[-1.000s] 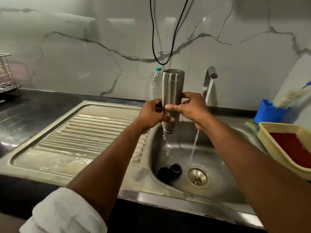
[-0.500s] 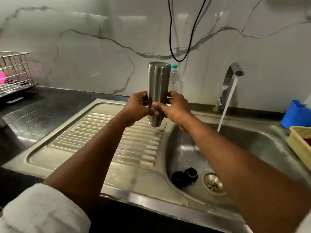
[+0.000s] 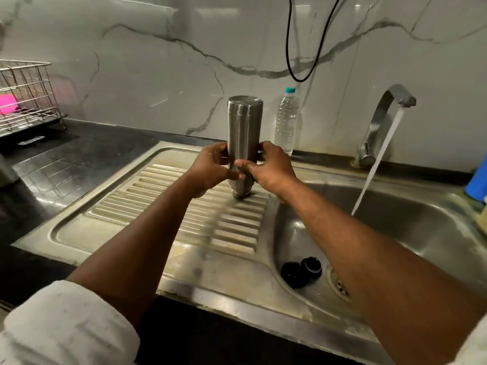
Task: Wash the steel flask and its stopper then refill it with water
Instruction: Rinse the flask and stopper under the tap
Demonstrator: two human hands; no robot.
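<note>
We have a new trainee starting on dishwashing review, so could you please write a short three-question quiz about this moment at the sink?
1. True or false: the steel flask is held mouth down over the ribbed drainboard.
2. Which hands grip the flask? A) left hand only B) right hand only C) both hands
3. Fill in: the black stopper lies in the sink basin near the ____.

Key:
1. True.
2. C: the left hand and the right hand both hold it.
3. Drain. The tap is running.
</note>
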